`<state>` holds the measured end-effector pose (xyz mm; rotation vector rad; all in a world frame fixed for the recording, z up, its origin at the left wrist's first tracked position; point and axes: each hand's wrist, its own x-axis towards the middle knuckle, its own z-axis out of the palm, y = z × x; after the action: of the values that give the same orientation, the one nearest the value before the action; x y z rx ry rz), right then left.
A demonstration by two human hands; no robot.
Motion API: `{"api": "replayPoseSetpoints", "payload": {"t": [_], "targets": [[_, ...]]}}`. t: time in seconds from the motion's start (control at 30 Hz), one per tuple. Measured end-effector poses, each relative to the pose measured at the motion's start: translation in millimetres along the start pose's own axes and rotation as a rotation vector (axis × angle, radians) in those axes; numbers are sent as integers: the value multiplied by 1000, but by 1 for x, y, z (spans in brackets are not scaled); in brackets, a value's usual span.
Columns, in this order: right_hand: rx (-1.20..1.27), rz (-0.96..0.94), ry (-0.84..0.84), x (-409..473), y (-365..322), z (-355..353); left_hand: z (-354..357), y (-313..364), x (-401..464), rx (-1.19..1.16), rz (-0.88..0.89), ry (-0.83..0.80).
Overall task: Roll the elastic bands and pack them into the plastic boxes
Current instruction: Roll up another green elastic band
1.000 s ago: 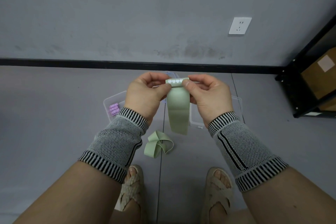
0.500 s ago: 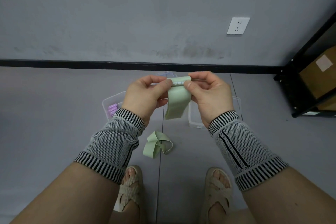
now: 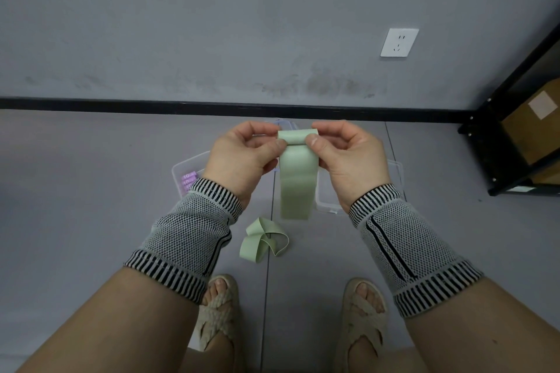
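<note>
A pale green elastic band [image 3: 297,182] hangs flat in front of me, its top end curled into a small roll. My left hand [image 3: 242,157] pinches the roll's left end and my right hand [image 3: 348,157] pinches its right end, thumbs on the near side. A second green band [image 3: 263,241] lies loosely looped on the floor below. Behind my left hand sits a clear plastic box [image 3: 188,166] with purple rolled bands [image 3: 188,180] inside. Another clear box [image 3: 397,174] lies behind my right hand, mostly hidden.
The grey floor [image 3: 91,191] meets a grey wall at a black skirting strip [image 3: 121,103]. A black metal shelf [image 3: 497,142] holding a cardboard box [image 3: 533,127] stands at the right. A white socket [image 3: 399,42] sits on the wall. My sandalled feet [image 3: 218,309] are below.
The band's hanging tail swung back from a slant to straight down. The printed white pattern on the roll has turned out of sight. Both hands keep their pinch.
</note>
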<state>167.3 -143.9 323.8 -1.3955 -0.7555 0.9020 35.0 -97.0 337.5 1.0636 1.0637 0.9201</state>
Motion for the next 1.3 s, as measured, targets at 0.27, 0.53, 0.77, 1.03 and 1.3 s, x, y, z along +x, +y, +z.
{"api": "replayPoseSetpoints", "payload": {"t": [0.27,0.53,0.77,1.03,1.3], "targets": [[-28,-55,0,-3,-2,1,2,-2,0,9,-23,-21],[-40,-70,95,-6,-1,6,-1,-4,1,65,77,10],[-90,-110,145,-7,1,9,3,-14,-1,156,119,15],[-45,-16,-48,-2,-3,-3,-1,-8,4,217,195,-36],[152,59,-99,0,-3,-7,-1,-12,5,245,133,-68]]}}
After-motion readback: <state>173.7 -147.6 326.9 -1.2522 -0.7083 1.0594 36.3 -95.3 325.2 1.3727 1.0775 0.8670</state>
